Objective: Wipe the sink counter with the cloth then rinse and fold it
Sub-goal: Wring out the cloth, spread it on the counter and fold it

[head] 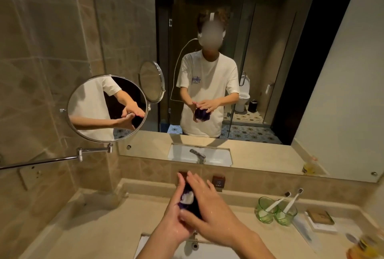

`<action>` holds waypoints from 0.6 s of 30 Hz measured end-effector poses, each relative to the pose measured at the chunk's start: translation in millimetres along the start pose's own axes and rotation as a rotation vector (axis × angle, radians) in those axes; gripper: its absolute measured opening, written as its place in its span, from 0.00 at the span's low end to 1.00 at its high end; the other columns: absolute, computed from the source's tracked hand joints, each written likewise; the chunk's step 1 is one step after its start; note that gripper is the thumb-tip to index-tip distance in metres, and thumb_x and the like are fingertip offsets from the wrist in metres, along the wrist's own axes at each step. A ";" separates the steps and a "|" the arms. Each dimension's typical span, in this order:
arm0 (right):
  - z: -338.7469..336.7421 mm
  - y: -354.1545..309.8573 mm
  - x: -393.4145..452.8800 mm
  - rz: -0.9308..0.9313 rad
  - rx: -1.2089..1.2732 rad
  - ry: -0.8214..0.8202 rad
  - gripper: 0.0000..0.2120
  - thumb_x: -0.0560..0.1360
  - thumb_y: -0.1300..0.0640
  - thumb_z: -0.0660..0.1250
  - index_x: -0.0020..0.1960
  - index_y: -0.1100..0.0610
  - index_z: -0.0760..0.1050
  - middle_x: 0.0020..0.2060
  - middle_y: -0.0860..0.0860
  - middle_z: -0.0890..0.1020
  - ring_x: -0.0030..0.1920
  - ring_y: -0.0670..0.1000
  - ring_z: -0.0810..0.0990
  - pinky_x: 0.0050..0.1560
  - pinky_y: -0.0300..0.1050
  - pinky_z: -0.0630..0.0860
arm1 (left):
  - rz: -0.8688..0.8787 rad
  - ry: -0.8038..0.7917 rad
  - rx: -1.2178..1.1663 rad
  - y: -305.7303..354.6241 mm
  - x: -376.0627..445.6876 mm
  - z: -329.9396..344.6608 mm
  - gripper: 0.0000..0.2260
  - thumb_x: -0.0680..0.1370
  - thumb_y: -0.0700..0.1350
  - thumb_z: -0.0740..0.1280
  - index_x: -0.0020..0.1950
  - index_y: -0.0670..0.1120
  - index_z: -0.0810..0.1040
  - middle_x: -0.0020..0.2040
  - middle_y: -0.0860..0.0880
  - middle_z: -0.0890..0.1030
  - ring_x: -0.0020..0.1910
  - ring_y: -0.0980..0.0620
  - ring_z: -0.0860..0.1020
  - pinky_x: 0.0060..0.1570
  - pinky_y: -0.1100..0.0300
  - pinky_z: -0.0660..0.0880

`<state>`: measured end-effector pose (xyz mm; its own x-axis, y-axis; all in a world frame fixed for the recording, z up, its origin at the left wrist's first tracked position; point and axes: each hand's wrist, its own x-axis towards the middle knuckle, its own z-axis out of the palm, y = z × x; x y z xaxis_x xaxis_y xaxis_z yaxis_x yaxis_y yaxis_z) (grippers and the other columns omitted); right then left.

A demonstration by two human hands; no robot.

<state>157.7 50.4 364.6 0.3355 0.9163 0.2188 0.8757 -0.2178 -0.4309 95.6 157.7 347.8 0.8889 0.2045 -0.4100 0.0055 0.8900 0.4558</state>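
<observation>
A dark purple cloth with a white patch is bunched up and sandwiched between my two hands above the white sink basin. My left hand lies under it on the left, fingers pointing up and straight. From the right, my right hand presses flat on top of the cloth with spread fingers. Most of the cloth is hidden between the palms. The beige stone counter surrounds the basin. The tap is hidden behind my hands; only its reflection shows in the wall mirror.
Two green glass cups holding toothbrushes stand on the counter at the right, with a small box and a yellow bottle beyond. A round mirror on a swing arm juts from the left wall.
</observation>
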 end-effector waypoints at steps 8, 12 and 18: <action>-26.7 5.7 -27.5 0.189 0.442 -0.357 0.52 0.65 0.61 0.62 0.78 0.32 0.38 0.80 0.35 0.47 0.81 0.42 0.44 0.79 0.42 0.54 | -0.130 -0.107 0.117 6.4 3.7 -22.3 0.42 0.50 0.30 0.86 0.63 0.35 0.77 0.56 0.31 0.82 0.50 0.33 0.82 0.47 0.41 0.81; -38.7 16.8 -37.0 0.160 1.074 -0.184 0.53 0.65 0.81 0.55 0.79 0.38 0.51 0.73 0.53 0.74 0.77 0.53 0.67 0.78 0.54 0.60 | -0.142 -0.286 0.192 16.8 -10.6 -13.9 0.32 0.52 0.21 0.80 0.53 0.39 0.82 0.49 0.31 0.79 0.37 0.42 0.74 0.26 0.57 0.73; -42.5 30.3 -28.7 -0.195 -0.301 -0.157 0.55 0.69 0.57 0.73 0.79 0.34 0.38 0.82 0.45 0.39 0.81 0.47 0.40 0.80 0.51 0.46 | -0.176 -0.441 0.434 43.2 -13.3 4.8 0.27 0.66 0.24 0.67 0.64 0.40 0.73 0.47 0.35 0.78 0.36 0.46 0.72 0.30 0.61 0.69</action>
<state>189.4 3.2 382.5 0.1163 0.9854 0.1244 0.9883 -0.1024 -0.1131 86.2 191.4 376.7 0.9622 -0.1988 -0.1863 0.2710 0.6299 0.7279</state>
